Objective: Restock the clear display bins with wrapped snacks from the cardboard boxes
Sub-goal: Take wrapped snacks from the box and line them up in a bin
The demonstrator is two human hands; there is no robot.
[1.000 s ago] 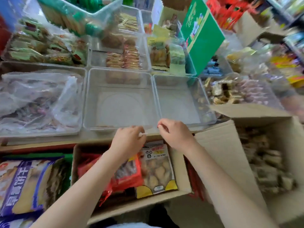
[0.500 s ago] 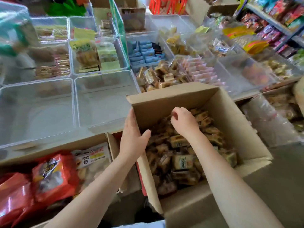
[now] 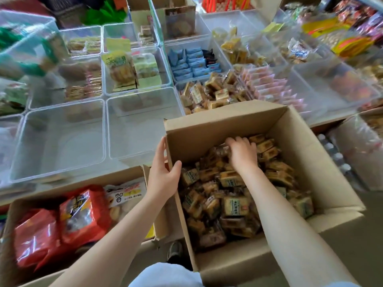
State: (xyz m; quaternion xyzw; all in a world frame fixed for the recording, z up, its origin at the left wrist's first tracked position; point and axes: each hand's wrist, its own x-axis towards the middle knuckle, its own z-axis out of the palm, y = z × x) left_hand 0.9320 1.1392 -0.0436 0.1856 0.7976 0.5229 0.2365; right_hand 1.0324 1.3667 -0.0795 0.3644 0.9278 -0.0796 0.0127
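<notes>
An open cardboard box in front of me holds a heap of small brown wrapped snacks. My left hand grips the box's left wall, thumb inside and fingers outside. Inside the box, my right hand lies palm down on the far part of the heap, fingers curled into the snacks; whether it holds any is hidden. Two clear display bins with nothing in them stand to the left of the box. Behind the box, a bin holds the same brown snacks.
A second cardboard box at lower left holds red snack bags and a pale packet. Further bins carry blue packets, pink packets and biscuits. A plastic-wrapped pack of bottles sits right of the open box.
My view swung right from the bare bins to the open box. Both hands left the bin edge: the left took the box wall, the right went into the snacks and pushed deeper.
</notes>
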